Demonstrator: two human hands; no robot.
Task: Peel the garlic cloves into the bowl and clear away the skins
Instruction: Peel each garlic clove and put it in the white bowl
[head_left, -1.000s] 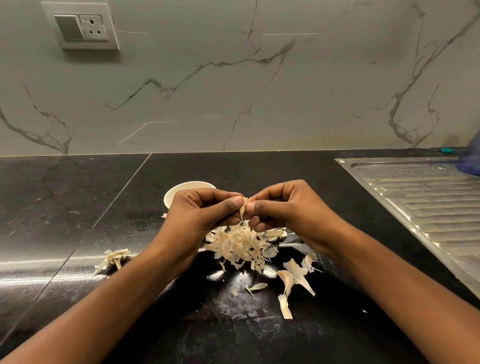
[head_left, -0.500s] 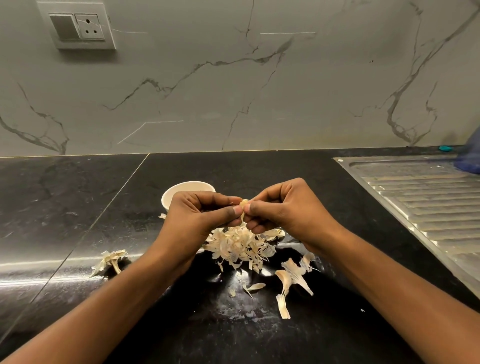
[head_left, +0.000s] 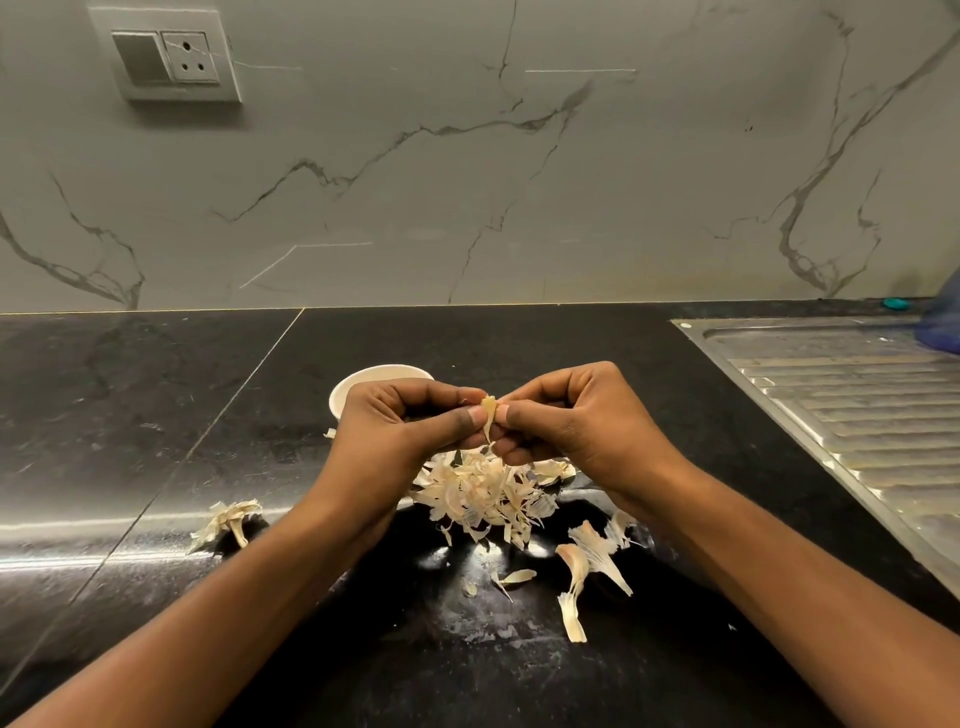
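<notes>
My left hand (head_left: 410, 431) and my right hand (head_left: 576, 421) meet above the black counter and pinch a small garlic clove (head_left: 488, 408) between thumbs and fingertips. A thin strip of skin hangs down from the clove. Just behind my left hand stands a white bowl (head_left: 363, 382), mostly hidden, its contents out of sight. Directly under my hands lies a pile of pale garlic skins (head_left: 483, 493).
More loose skins (head_left: 587, 561) lie to the right of the pile, and a separate clump of skins (head_left: 228, 522) sits to the left. A steel sink drainboard (head_left: 852, 415) fills the right side. The marble wall carries a switch and socket plate (head_left: 166, 57).
Both hands stay together on the clove with only small finger movements. A strip of skin now hangs lower from the clove.
</notes>
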